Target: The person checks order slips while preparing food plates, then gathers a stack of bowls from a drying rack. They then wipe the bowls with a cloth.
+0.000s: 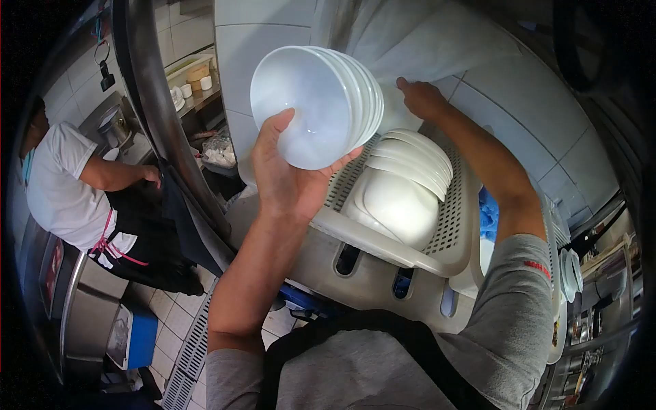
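Note:
My left hand [294,171] is closed on a stack of several white bowls [304,109], raised and tilted so that the front bowl's inside faces me. The thumb lies inside that bowl, the fingers behind the stack. Past the stack, my right hand [425,101] reaches over the far end of a beige perforated basket [451,263], fingers curled and mostly hidden. A pale surface shows beside it; I cannot tell what it grips. In the basket, below both hands, several more white bowls [410,164] lean nested together, with a larger rounded white dish [393,212] nearest me.
The basket rests on a beige surface with slots [318,256]. A translucent plastic sheet [417,41] hangs at the back wall. At left, beyond a metal post [147,102], a person [75,178] stands at a counter. White plates [567,273] are stacked at right.

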Demonstrator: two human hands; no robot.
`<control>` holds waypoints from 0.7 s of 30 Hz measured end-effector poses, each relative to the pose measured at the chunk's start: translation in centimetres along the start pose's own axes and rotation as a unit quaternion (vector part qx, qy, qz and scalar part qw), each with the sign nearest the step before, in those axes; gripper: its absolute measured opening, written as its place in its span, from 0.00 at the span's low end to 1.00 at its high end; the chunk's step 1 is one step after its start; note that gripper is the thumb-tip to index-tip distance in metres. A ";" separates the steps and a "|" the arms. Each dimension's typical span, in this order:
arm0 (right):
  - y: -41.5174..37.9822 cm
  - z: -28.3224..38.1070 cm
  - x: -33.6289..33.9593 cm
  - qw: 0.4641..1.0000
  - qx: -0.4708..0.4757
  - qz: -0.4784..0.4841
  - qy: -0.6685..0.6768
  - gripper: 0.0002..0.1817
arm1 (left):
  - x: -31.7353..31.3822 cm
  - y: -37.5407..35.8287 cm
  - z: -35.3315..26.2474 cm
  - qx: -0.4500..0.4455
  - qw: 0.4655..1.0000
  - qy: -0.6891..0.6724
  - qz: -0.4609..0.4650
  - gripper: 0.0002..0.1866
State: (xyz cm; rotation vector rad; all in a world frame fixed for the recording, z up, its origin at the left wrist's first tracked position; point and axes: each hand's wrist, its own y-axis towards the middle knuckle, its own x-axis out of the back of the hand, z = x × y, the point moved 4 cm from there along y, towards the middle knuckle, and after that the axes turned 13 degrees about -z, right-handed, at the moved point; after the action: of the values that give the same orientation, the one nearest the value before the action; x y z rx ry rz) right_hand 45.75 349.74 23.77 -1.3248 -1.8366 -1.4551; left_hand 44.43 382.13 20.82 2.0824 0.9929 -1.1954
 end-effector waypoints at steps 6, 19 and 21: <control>-6.6 1.8 3.7 0.987 0.116 0.058 -0.098 0.25 | -0.2 0.0 -0.1 -0.006 1.000 -0.002 0.014 0.31; -10.3 2.0 9.6 0.988 -0.012 0.148 0.027 0.27 | -0.6 -0.4 -0.3 -0.028 0.999 0.032 0.010 0.32; -10.1 2.2 10.2 0.990 -0.014 0.141 0.013 0.26 | -0.6 -0.4 -0.3 -0.029 0.999 0.031 0.000 0.31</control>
State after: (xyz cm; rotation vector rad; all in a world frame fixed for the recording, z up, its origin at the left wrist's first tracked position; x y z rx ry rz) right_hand 32.87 356.03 26.25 -1.5031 -1.5420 -1.3446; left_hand 44.04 382.41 21.41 2.0860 1.0424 -1.0941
